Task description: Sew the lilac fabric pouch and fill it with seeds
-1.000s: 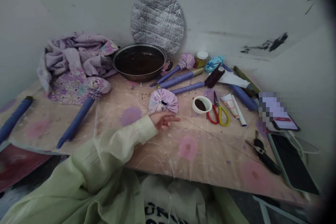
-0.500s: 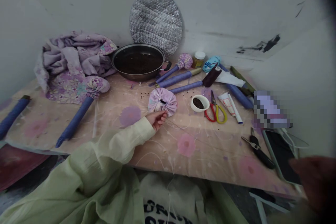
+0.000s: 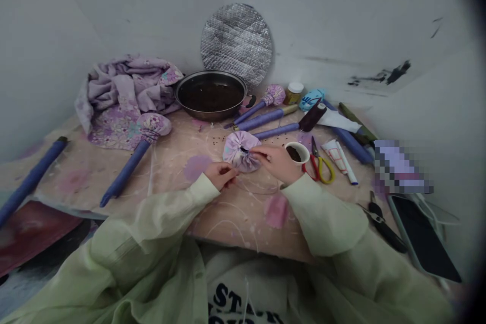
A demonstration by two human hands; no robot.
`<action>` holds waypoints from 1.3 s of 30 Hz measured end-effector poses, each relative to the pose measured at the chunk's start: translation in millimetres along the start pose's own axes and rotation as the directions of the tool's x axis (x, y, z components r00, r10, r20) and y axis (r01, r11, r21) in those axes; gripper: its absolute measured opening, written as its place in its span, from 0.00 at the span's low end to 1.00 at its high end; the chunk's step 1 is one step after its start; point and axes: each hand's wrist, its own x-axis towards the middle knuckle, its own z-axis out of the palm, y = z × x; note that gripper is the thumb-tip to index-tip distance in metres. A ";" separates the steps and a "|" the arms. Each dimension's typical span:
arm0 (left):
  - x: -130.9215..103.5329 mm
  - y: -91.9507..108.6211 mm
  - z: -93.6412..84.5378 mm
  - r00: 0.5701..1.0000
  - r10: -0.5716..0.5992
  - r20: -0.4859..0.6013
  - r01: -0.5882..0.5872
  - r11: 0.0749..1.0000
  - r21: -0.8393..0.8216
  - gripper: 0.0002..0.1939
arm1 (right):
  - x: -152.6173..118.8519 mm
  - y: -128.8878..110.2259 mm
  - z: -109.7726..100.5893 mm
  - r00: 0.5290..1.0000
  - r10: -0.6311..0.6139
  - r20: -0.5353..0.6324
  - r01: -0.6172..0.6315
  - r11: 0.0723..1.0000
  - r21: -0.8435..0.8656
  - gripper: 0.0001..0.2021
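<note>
A round, gathered pouch of lilac floral fabric (image 3: pixel 240 143) lies on the table, with a small dark opening at its puckered middle. My right hand (image 3: pixel 279 161) reaches over it from the right, thumb and forefinger pinched on the gathers beside the opening. Close to the pouch's lower left edge is my left hand (image 3: pixel 220 176), its fingertips pressed together. What they grip is too small to make out. A thin thread (image 3: pixel 261 193) curves across the tabletop below the pouch, between my hands. Partly behind my right hand stands a small white cup (image 3: pixel 304 150) of dark grains.
Red-and-yellow-handled scissors (image 3: pixel 325 169), a marker (image 3: pixel 347 163) and black snips (image 3: pixel 383 225) lie to the right, near a phone (image 3: pixel 423 238). Behind are a black pan (image 3: pixel 211 114), a thread cone (image 3: pixel 312 115) and several blue-wrapped sticks (image 3: pixel 261 118). Bunched floral cloth (image 3: pixel 125 81) lies left.
My right hand has come from the far right edge to the pouch's opening. My left hand has drawn slightly down and left from the pouch. The view has shifted a little.
</note>
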 end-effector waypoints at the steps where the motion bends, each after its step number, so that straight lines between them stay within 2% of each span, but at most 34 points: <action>1: -2.2 1.2 -0.5 1.000 -0.004 -0.010 0.004 1.000 0.006 0.09 | 3.2 3.7 6.4 0.999 -0.023 0.036 0.023 1.000 -0.014 0.09; 3: -5.1 3.6 -1.7 0.999 0.008 -0.031 -0.007 1.000 0.027 0.07 | 7.2 9.5 14.7 0.993 -0.073 0.096 0.076 0.997 -0.024 0.09; 8: -4.3 8.5 -6.4 0.991 0.127 -0.050 -0.119 0.983 0.137 0.07 | 10.4 15.2 20.7 0.958 -0.199 0.206 0.204 0.979 -0.001 0.10; 12: 1.9 12.5 -8.7 0.983 0.175 -0.049 -0.167 0.977 0.136 0.06 | 9.9 17.5 19.5 0.922 -0.282 0.267 0.290 0.957 0.008 0.11; 15: 8.4 14.0 -7.7 0.984 0.168 -0.058 -0.161 0.981 0.110 0.06 | 9.9 20.5 18.8 0.902 -0.326 0.284 0.340 0.940 0.000 0.08; 20: 21.1 14.2 -5.5 0.987 0.135 -0.086 -0.128 0.989 0.075 0.08 | 9.8 27.0 21.6 0.900 -0.360 0.245 0.382 0.923 -0.047 0.05; 32: 34.1 16.6 -8.6 0.997 0.028 -0.070 -0.025 0.999 0.034 0.10 | 2.9 31.2 25.7 0.880 -0.467 0.085 0.473 0.877 -0.079 0.10; 35: 35.7 15.8 -8.3 0.998 0.027 -0.062 -0.025 0.999 0.025 0.10 | 4.1 34.8 30.1 0.868 -0.491 0.077 0.496 0.866 -0.066 0.12; 39: 39.0 12.9 -8.8 0.997 0.051 -0.055 -0.051 0.999 0.010 0.10 | 4.9 37.5 34.6 0.860 -0.506 0.059 0.509 0.858 -0.061 0.08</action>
